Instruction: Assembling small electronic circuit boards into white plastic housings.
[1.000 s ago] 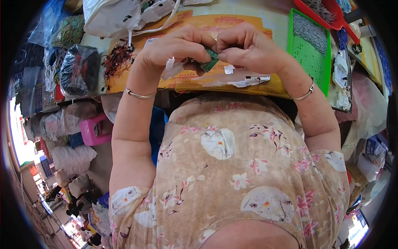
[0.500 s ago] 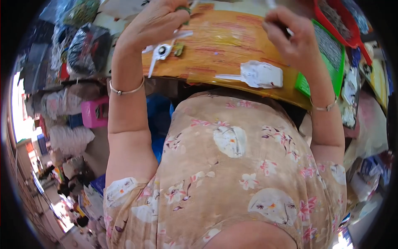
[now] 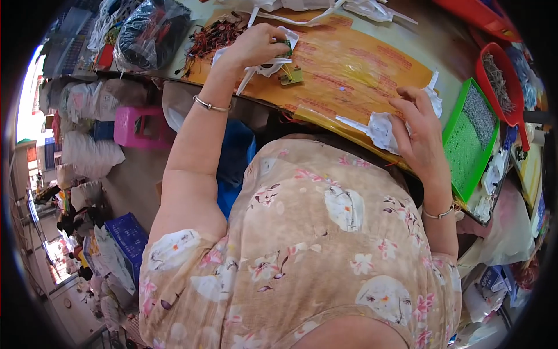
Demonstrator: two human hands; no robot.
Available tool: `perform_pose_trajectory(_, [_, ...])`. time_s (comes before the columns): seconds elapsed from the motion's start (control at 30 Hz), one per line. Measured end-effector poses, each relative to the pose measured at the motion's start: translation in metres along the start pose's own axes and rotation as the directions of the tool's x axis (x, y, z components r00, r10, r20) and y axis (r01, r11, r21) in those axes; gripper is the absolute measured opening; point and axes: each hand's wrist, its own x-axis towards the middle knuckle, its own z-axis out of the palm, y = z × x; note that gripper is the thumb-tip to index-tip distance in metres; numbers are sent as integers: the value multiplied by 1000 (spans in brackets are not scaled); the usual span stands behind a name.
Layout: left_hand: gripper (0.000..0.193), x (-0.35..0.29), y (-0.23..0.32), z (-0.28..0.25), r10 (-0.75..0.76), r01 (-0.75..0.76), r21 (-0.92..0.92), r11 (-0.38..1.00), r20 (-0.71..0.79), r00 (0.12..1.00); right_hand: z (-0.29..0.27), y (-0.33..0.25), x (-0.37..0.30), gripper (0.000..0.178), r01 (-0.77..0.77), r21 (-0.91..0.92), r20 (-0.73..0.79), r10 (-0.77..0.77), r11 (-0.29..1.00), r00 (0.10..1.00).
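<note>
One green circuit board (image 3: 288, 45) sits at the far left of the work surface, pinched in the curled fingers of the left hand (image 3: 260, 46); only an edge shows, so its long axis cannot be told. Beneath that hand lies a white plastic housing (image 3: 269, 69), its narrow stem pointing near and left. One small olive-yellow block (image 3: 292, 77) rests just to its right.

A second white housing, the near-edge housing (image 3: 381, 131), lies with its long axis slanting across the near edge: the slim stem points left and slightly far, the broad end right and near. The right hand (image 3: 418, 123) is over that broad end, fingers spread, bent and clasping nothing visible; whether they touch the housing cannot be told. A third white piece (image 3: 433, 96) shows just beyond the right hand, its narrow tip pointing far.

All these are on or above one orange-yellow printed sheet (image 3: 325, 64) and its margins. Far left is one tangle of red and black wires (image 3: 216, 38). On the right stand one green tray (image 3: 461, 168), long axis running near to far, with small grey pieces (image 3: 479, 119) in it, and one red scoop (image 3: 487, 61) holding thin grey pieces.
</note>
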Motion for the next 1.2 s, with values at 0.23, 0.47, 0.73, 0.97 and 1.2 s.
perform_pose_trajectory(0.23, [21, -15, 7, -18, 69, -69, -19, 997, 33, 997, 0, -4, -1, 15, 20, -9, -191, -22, 1000, 981])
perform_pose_trajectory(0.47, [13, -91, 22, -91, -30, -154, -454, 877, -372, 928, 1, -6, -4, 10, 14, -54, -323, -31, 998, 946])
perform_pose_trajectory(0.73, [10, -209, -109, -99, -511, 37, -602, 797, -642, 572, 25, -15, 4, 9, 86, 41, -299, -70, 995, 952])
perform_pose_trajectory(0.97, [13, -221, -205, -49, -679, 60, -696, 716, -673, 293, 24, -26, 1, 8, 1, 100, -218, 21, 995, 976])
perform_pose_trajectory(1.2, [21, -199, -269, -9, -663, 415, -558, 718, -731, 164, 20, -30, 5, 8, -54, 130, -214, 81, 990, 973])
